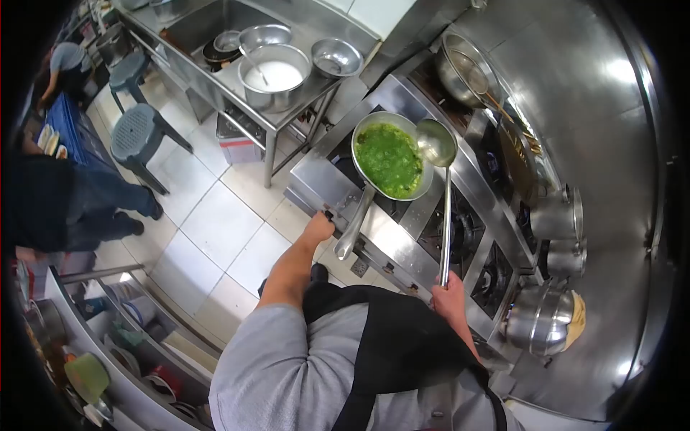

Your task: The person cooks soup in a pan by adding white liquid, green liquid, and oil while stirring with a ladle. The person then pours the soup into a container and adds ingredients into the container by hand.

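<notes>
A frying pan (349, 233) sits on the stove, filled with a bright green chunky sauce (389, 159). Its long handle points toward me over the stove's front edge. My left hand (318, 228) is closed around a black stove knob (328, 215) on the front panel, left of that handle. In my right hand (449, 293) is the long handle of a metal ladle (437, 142). The ladle's bowl is at the pan's right rim; whether it touches the rim I cannot tell.
Behind the stove's left end, a steel table (269, 128) bears a pot of white liquid (275, 77) and metal bowls (337, 57). Several pots, including a steamer-like pot (537, 318), stand along the right. A person (65, 194) and plastic stools (146, 135) are at left; shelves (154, 345) stand behind me.
</notes>
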`<state>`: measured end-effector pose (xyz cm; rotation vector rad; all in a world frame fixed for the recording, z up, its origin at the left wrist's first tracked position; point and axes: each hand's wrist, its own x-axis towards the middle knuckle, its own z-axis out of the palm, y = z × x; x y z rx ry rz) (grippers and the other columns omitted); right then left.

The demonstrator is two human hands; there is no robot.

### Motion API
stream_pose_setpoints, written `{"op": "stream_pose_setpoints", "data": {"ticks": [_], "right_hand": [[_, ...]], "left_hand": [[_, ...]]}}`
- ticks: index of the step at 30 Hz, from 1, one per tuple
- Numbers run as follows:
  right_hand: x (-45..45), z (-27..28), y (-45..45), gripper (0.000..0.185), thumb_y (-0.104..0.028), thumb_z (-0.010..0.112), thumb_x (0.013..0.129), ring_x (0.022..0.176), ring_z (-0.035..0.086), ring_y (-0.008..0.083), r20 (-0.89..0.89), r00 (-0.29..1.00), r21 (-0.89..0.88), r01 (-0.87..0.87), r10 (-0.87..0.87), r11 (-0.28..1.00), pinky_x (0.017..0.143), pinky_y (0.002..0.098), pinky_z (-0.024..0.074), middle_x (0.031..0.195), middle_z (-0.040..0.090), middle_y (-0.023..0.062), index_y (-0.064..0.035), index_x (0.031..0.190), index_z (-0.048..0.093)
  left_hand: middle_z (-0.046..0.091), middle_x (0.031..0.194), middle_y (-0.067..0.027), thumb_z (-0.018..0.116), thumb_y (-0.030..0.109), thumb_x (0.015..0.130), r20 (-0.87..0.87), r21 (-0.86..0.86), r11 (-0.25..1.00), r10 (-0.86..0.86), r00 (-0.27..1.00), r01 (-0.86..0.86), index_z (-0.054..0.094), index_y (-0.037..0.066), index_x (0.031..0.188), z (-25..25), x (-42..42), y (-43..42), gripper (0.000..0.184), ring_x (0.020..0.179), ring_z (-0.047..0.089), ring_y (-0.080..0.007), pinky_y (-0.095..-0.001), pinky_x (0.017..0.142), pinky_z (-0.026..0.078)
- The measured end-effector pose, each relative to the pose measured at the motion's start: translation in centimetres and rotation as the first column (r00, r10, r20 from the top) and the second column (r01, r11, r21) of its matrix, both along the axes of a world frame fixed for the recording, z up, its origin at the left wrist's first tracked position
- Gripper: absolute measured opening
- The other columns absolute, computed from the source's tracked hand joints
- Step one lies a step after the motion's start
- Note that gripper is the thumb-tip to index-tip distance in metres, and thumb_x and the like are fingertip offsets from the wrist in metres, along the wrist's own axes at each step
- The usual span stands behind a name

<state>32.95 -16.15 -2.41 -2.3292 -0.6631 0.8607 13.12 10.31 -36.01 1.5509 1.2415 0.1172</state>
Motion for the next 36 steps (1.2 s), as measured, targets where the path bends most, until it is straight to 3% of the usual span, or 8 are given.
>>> {"op": "stream_pose_setpoints", "data": {"ticks": [8,15,20,24,26,30,32,36], "right_hand": [[-3.2,1.5,0.6,0.018,0.000,0.057,0.079,0.043,0.049,0.0110,0.039,0.998,-0.025,0.040,-0.039,0.999,0.040,0.0304,0.0381,0.061,0.047,-0.0002,-0.0036,0.097,0.052],[-3.8,1.2,0.5,0.019,-0.001,0.059,0.080,0.043,0.049,0.0108,0.015,0.999,-0.002,0.032,-0.032,0.999,0.040,0.0301,0.0389,0.061,0.048,0.0003,-0.0034,0.098,0.052],[-4.2,1.7,0.7,0.019,0.000,0.059,0.080,0.044,0.049,0.0109,0.026,0.999,-0.011,0.031,-0.030,0.999,0.040,0.0300,0.0392,0.061,0.048,0.0002,-0.0036,0.096,0.051],[-4.1,1.6,0.7,0.018,0.000,0.059,0.080,0.044,0.049,0.0109,-0.007,0.999,0.008,0.037,-0.037,0.999,0.041,0.0296,0.0395,0.061,0.047,0.0001,-0.0040,0.095,0.051],[-3.9,1.5,0.7,0.017,0.000,0.059,0.080,0.044,0.049,0.0108,-0.001,0.999,0.005,0.038,-0.038,0.999,0.041,0.0296,0.0395,0.061,0.047,0.0000,-0.0041,0.094,0.051],[-3.5,1.3,0.4,0.017,0.000,0.058,0.080,0.044,0.049,0.0112,0.031,0.999,-0.006,0.016,-0.016,1.000,0.041,0.0300,0.0397,0.061,0.048,0.0009,-0.0034,0.095,0.051],[-3.6,1.7,0.9,0.018,0.000,0.058,0.080,0.044,0.050,0.0114,0.046,0.999,-0.034,-0.002,0.003,0.999,0.041,0.0301,0.0400,0.061,0.049,0.0013,-0.0029,0.096,0.051],[-3.4,1.8,1.3,0.018,0.000,0.058,0.081,0.044,0.050,0.0124,0.091,0.994,-0.059,-0.047,0.052,0.997,0.041,0.0304,0.0402,0.062,0.050,0.0023,-0.0014,0.098,0.052]], "left_hand": [[0.052,0.142,-0.0255,0.061,0.022,0.086,-0.151,0.158,0.980,-0.094,0.984,0.118,0.046,-0.005,0.138,4.0,-1.1,-1.9,0.060,0.123,0.060,-0.0410,-0.0473,0.103,0.050],[0.052,0.141,-0.0238,0.063,0.022,0.086,-0.153,0.213,0.961,-0.147,0.977,0.177,0.046,-0.003,0.139,4.1,-1.5,-1.9,0.061,0.124,0.059,-0.0392,-0.0472,0.104,0.050],[0.051,0.143,-0.0212,0.060,0.022,0.089,-0.379,0.372,0.810,-0.313,0.871,0.453,0.047,0.000,0.140,5.6,-1.6,-3.1,0.057,0.129,0.055,-0.0352,-0.0471,0.105,0.047],[0.052,0.141,-0.0226,0.061,0.023,0.089,-0.437,0.439,0.722,-0.348,0.829,0.534,0.049,0.000,0.138,4.9,-2.0,-3.0,0.055,0.128,0.056,-0.0350,-0.0476,0.104,0.047],[0.052,0.140,-0.0261,0.063,0.022,0.088,-0.217,0.370,0.879,-0.233,0.948,0.300,0.052,-0.002,0.133,4.5,-2.1,-2.3,0.053,0.125,0.058,-0.0369,-0.0477,0.102,0.049],[0.058,0.134,-0.0265,0.066,0.023,0.086,-0.173,0.243,0.960,-0.096,0.980,0.137,0.051,-0.005,0.131,3.1,-2.2,-0.9,0.055,0.120,0.061,-0.0393,-0.0466,0.100,0.052],[0.065,0.124,-0.0274,0.068,0.025,0.086,-0.071,0.073,0.995,0.072,0.995,-0.067,0.055,-0.006,0.125,0.6,-1.5,0.0,0.052,0.114,0.065,-0.0412,-0.0460,0.097,0.053],[0.070,0.111,-0.0280,0.069,0.025,0.086,-0.068,0.082,0.997,0.010,0.998,-0.004,0.069,-0.004,0.106,-1.0,-0.5,0.7,0.036,0.107,0.069,-0.0391,-0.0466,0.094,0.056]]}}
